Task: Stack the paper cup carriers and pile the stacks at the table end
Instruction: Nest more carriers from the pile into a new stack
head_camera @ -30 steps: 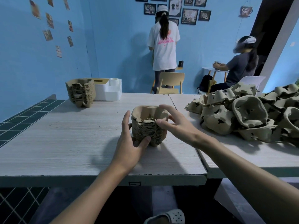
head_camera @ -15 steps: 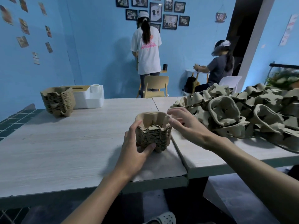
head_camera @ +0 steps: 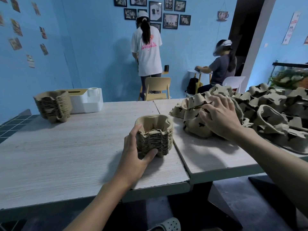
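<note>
Two hands at work, each with its own job. Left hand (head_camera: 133,154) curved around the near side of the small stack (head_camera: 154,135) of nested carriers, thumb low at the front and fingers against the left wall, pressing to keep it upright on the table (head_camera: 66,155), close to the seam with the second table (head_camera: 208,157); probably held so in order not to slide when the next carrier goes in. Right hand (head_camera: 220,117) spread flat over the loose heap (head_camera: 266,110) of carriers on the right, fingers apart and lying on one carrier (head_camera: 198,100) at the near edge of the heap, not yet closed around it; likely reaching for the next piece to stack. Taller finished stack (head_camera: 53,105) standing well apart at the far left end, touching or just beside a white box (head_camera: 86,102), most likely the place for completed stacks. Much of the heap not yet sorted, so by judgement far from the end. Little readable writing: a cup-shaped wall sign (head_camera: 223,15) with the word "Coffee"; pink print on the white shirt (head_camera: 147,52) of a standing person, too blurred to read; framed pictures (head_camera: 155,11) with small text, not legible.
</note>
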The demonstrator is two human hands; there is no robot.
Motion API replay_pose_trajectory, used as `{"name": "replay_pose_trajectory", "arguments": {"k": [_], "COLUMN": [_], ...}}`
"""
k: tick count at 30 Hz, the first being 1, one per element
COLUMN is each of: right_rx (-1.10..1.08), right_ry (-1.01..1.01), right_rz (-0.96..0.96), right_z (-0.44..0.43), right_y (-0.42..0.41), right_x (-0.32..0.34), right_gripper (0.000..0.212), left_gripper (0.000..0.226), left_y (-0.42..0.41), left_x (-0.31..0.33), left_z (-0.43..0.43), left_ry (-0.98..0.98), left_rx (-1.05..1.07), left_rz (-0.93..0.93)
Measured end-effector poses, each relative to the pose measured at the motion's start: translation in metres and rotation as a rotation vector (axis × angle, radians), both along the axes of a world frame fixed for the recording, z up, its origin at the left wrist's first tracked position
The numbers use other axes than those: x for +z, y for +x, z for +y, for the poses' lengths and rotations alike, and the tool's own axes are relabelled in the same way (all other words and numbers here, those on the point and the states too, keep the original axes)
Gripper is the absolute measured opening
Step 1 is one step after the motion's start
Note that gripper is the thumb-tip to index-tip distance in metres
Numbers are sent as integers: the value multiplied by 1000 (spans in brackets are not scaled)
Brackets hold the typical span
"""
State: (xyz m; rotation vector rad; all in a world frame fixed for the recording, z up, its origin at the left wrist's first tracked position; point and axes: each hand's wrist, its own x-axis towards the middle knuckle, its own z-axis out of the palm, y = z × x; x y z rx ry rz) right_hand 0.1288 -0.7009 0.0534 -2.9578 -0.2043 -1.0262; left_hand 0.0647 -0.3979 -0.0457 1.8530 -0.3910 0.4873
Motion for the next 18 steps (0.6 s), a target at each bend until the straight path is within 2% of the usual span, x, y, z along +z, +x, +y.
{"name": "replay_pose_trajectory", "arguments": {"k": [5, 10, 18], "right_rx": [-73, -85, 86], "right_ry": [-26, -53, 26], "right_rz": [68, 75, -53], "right_z": [-6, -8, 2], "right_y": [6, 9, 6], "right_x": [0, 1, 17], "right_gripper": [59, 57, 59], "left_gripper": [86, 86, 87], "left_y": [2, 1, 0], "left_x": [-1, -1, -1], "left_z": [0, 0, 1], "left_ry": [4, 11, 25], "left_rx": [1, 6, 8], "left_rz": [0, -11, -6]}}
